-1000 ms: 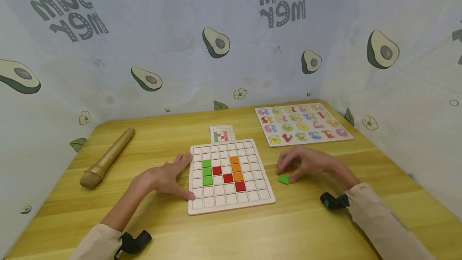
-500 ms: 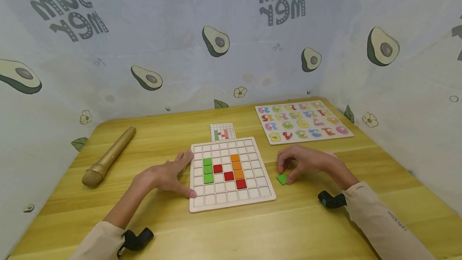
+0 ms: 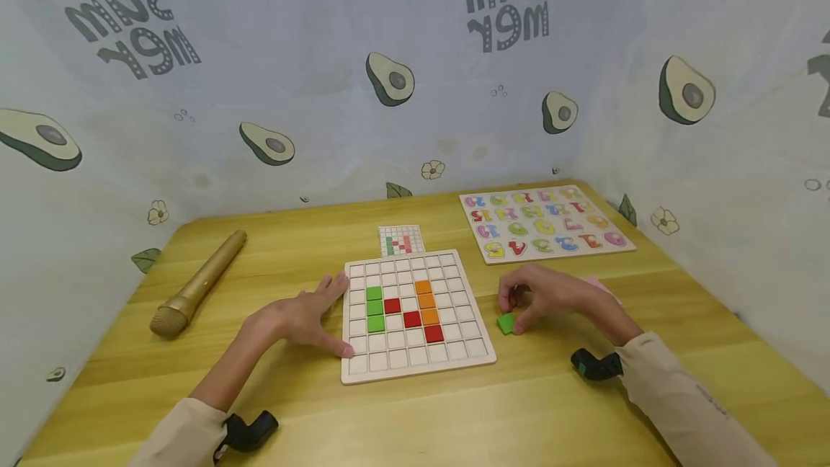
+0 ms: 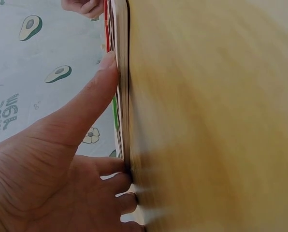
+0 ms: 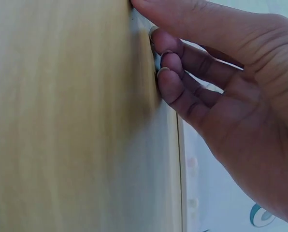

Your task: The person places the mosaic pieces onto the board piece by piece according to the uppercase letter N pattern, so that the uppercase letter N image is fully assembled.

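A white grid board (image 3: 454,352) lies on the table with several square tiles in it. Three green tiles (image 3: 375,307) form a column at left, three orange tiles (image 3: 426,301) another at right, with red tiles (image 3: 411,319) between and below them. My left hand (image 3: 301,319) rests along the board's left edge, fingers spread, thumb on its lower left corner. To the right of the board, my right hand (image 3: 547,298) pinches a loose green tile (image 3: 505,323) between thumb and forefinger, at the tabletop. In the right wrist view the fingertips hide that tile.
Behind the board lies a small pattern card (image 3: 400,240). A number puzzle board (image 3: 545,222) sits at the back right, and a gold microphone (image 3: 197,283) at the left. Part of a flat pink thing (image 3: 604,288) shows behind my right wrist. Patterned cloth (image 3: 311,78) surrounds the table.
The green tile under my right fingers has turned and shifted slightly left. The pink thing behind my right wrist has come into view. My left hand keeps its place on the board.
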The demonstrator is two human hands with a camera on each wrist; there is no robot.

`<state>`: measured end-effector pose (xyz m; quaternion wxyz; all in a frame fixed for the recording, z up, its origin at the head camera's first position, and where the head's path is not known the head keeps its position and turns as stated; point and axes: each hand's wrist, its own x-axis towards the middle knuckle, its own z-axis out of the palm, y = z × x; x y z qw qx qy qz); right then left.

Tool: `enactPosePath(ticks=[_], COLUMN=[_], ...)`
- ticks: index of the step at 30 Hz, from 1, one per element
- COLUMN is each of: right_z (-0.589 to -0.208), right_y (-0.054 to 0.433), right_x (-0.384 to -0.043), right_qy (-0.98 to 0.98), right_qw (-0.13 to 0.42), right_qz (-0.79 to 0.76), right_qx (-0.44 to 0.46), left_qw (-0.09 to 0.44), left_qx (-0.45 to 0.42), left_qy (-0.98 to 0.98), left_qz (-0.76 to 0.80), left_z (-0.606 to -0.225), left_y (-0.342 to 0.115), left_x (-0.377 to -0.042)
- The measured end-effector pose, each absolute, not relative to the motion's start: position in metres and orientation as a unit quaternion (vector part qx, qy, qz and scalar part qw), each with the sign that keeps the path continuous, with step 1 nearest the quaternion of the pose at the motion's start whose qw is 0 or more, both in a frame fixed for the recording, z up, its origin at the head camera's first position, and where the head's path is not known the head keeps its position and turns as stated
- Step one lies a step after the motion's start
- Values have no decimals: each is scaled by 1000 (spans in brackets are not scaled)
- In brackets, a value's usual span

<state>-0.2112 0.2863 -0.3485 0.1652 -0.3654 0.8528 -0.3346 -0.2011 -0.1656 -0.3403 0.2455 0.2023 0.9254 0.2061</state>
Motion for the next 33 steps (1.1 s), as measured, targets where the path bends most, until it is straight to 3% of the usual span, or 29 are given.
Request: enactPosePath(ticks=[25, 33], right_z=[-360, -360], right_y=[292, 269], right_x=[-223, -220], right_qy=[829, 822], right_qw=[191, 178], right_qz=[-397, -431], right_qx=[-345, -328], left_qw=[257, 257], left_qx=[212, 204], left_qy=[921, 924], left_qz=[202, 196], left_z=[-336, -338], left_y=[-165, -163], left_x=[-205, -208])
